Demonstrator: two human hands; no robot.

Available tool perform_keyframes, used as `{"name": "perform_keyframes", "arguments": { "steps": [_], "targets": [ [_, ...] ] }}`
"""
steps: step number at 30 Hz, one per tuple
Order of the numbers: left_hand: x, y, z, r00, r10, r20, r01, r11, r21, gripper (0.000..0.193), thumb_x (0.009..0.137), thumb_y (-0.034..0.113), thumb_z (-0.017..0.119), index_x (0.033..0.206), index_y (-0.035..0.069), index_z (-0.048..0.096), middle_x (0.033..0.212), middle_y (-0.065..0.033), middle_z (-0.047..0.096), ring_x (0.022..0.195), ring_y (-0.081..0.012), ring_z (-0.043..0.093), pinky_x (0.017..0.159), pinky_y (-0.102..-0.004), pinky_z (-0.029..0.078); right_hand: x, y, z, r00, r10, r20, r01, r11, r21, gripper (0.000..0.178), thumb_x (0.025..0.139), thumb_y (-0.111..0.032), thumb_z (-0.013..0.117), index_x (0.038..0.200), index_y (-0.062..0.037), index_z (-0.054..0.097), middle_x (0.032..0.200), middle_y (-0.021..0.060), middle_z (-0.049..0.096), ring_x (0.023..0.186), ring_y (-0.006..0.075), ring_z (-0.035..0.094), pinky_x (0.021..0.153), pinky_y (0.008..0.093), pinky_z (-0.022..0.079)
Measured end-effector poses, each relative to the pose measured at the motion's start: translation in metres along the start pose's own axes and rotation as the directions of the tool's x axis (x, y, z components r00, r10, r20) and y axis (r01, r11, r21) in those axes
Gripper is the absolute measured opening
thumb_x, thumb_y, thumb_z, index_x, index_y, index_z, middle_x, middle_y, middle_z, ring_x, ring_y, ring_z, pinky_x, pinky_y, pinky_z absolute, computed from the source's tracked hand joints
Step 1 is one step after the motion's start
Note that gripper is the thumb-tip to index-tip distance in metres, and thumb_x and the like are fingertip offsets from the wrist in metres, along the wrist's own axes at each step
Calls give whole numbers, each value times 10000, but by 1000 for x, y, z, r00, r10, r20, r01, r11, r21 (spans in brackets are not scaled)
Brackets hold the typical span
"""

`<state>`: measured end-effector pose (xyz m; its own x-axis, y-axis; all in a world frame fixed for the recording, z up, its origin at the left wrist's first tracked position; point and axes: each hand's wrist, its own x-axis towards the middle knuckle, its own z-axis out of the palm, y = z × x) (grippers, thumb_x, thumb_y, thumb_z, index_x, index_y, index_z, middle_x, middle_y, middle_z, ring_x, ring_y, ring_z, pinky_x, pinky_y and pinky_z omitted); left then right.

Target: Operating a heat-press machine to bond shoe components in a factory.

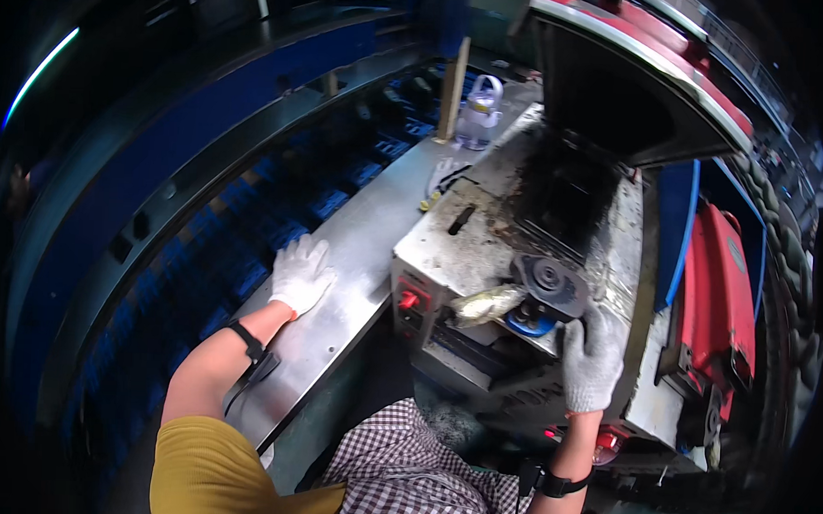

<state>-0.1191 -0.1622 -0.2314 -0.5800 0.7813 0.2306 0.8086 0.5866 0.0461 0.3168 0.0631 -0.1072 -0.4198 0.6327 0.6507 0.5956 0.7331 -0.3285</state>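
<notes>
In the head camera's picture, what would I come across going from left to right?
Glowing light strip, gloved left hand, red knob, clear bottle with a loop handle, dark part with a round centre, gloved right hand, red cover.

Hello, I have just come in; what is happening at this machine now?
A person in white gloves is at a machine with its lid raised. Their left hand rests spread on the metal ledge beside it. Their right hand is at the edge of a dark, rounded part on the machine's front; whether it grips this part is not clear. A pale bundle lies next to that part, and a clear jug stands farther back.
</notes>
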Motion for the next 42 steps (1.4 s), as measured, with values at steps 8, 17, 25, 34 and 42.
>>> {"name": "perform_keyframes", "arguments": {
  "steps": [8, 17, 25, 34, 42],
  "targets": [
    [-5, -11, 1, 998, -58, -22, 58, 998, -1, 540, 938, 372, 647, 1422, 138, 596, 1483, -168, 542, 1326, -399, 533, 1105, -558, 424, 11, -8, 10, 996, -62, -67, 69, 992, 109, 281, 898, -175, 731, 1161, -78, 719, 993, 137, 726, 990, 349, 682, 881, 468, 549],
    [-8, -20, 15, 993, -116, -21, 115, 993, -14, 562, 985, 348, 630, 1496, 123, 569, 1593, -207, 482, 1415, -420, 493, 1185, -589, 376, 9, -5, 6, 1000, -21, -4, 21, 996, 87, 314, 909, -176, 727, 1182, -23, 708, 971, 163, 708, 1006, 366, 665, 925, 471, 523],
    [-8, -16, 12, 989, -144, -28, 142, 988, -57, 518, 998, 312, 617, 1476, 112, 595, 1579, -202, 508, 1428, -402, 490, 1203, -567, 360, 10, -8, 3, 1000, 7, -5, -6, 997, 73, 310, 907, -181, 723, 1184, -42, 712, 955, 157, 711, 990, 361, 666, 914, 472, 524],
    [-7, -23, 20, 988, -141, -56, 138, 989, -54, 505, 1000, 295, 607, 1462, 92, 607, 1563, -206, 525, 1425, -390, 499, 1197, -548, 370, 10, -5, 5, 999, 37, 24, -37, 999, -12, 325, 934, -263, 699, 1194, -70, 728, 974, 150, 725, 986, 343, 667, 959, 466, 478],
    [-7, -27, 25, 988, -134, -71, 129, 989, -68, 496, 996, 279, 608, 1449, 77, 615, 1549, -211, 536, 1421, -383, 505, 1190, -539, 380, 9, -2, 8, 1000, 11, -8, -11, 1000, 1, 303, 944, -274, 685, 1170, -76, 727, 933, 144, 727, 993, 331, 675, 956, 492, 460]
  ]
}}
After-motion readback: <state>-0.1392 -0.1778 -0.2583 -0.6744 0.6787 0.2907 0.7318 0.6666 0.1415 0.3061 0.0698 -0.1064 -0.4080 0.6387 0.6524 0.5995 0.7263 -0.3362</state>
